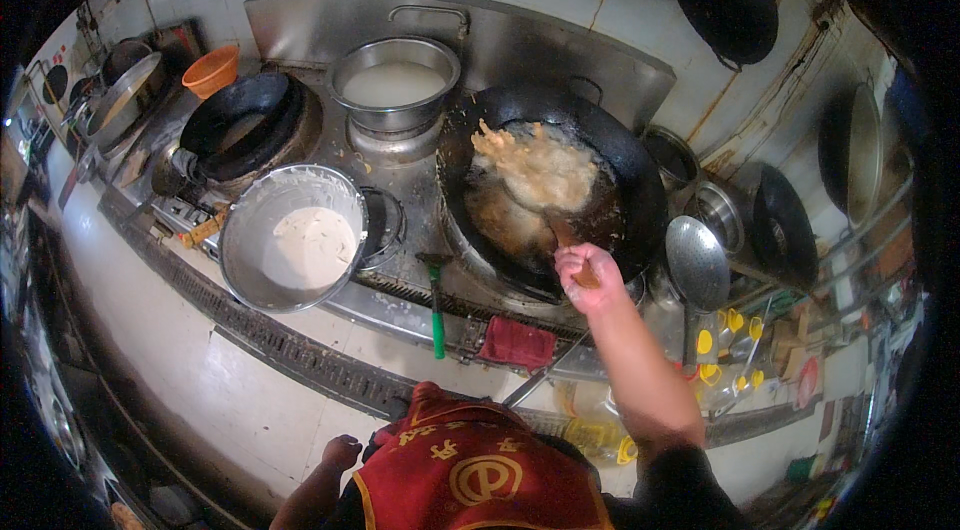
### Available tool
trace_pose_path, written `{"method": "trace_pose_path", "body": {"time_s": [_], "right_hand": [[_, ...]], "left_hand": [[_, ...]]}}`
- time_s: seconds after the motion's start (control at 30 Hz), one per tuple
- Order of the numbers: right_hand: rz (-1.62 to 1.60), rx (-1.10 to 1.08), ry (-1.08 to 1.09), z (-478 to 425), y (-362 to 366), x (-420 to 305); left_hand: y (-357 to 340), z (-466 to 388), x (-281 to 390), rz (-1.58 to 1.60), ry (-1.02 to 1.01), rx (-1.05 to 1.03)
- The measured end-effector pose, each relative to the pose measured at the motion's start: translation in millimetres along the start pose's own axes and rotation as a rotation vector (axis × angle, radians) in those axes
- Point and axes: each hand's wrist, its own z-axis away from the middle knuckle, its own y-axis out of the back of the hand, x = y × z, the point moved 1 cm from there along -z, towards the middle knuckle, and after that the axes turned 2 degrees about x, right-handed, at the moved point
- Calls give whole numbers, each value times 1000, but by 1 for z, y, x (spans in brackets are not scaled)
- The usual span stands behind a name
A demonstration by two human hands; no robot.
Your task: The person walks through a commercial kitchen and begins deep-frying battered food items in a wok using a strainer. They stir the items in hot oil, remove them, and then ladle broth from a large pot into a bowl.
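Observation:
My right hand (pixel 590 278) grips the wooden handle (pixel 564 233) of a cooking tool that reaches into a large black wok (pixel 637 185). The tool's head is hidden in the oil and food. Pale golden fried batter pieces (pixel 499 146) stick up at the wok's far left, beside a mass of foam (pixel 559 177). Brown oil (pixel 510 226) bubbles nearer to me. My left hand (pixel 343 450) hangs low beside my red apron (pixel 427 447), away from the stove; its fingers are too dark to read. A metal bowl (pixel 244 260) of thick pale batter (pixel 319 241) stands left of the wok.
A steel basin (pixel 394 108) of cloudy liquid stands behind, near a second wok (pixel 225 162) and an orange basket (pixel 211 72). A green-handled scraper (pixel 437 312) and a red cloth (pixel 517 342) lie along the front edge. A perforated skimmer (pixel 697 260) rests at right.

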Motion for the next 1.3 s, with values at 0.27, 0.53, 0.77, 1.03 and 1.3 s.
{"method": "trace_pose_path", "body": {"time_s": [0.27, 0.53, 0.77, 1.03, 1.3], "right_hand": [[155, 106, 105, 36, 0, 15], [286, 249, 299, 50, 0, 23], [309, 294, 303, 45, 10, 3], [360, 353, 417, 57, 16, 7], [236, 252, 363, 69, 20, 1]], "left_hand": [[-15, -14, -25, 86, 156, 48], [-24, -46, -52, -63, -165, 160], [-21, -35, -30, -95, 129, -2], [-19, -26, -47, -40, 73, -34], [-35, -47, -74, -78, -30, -3]]}}
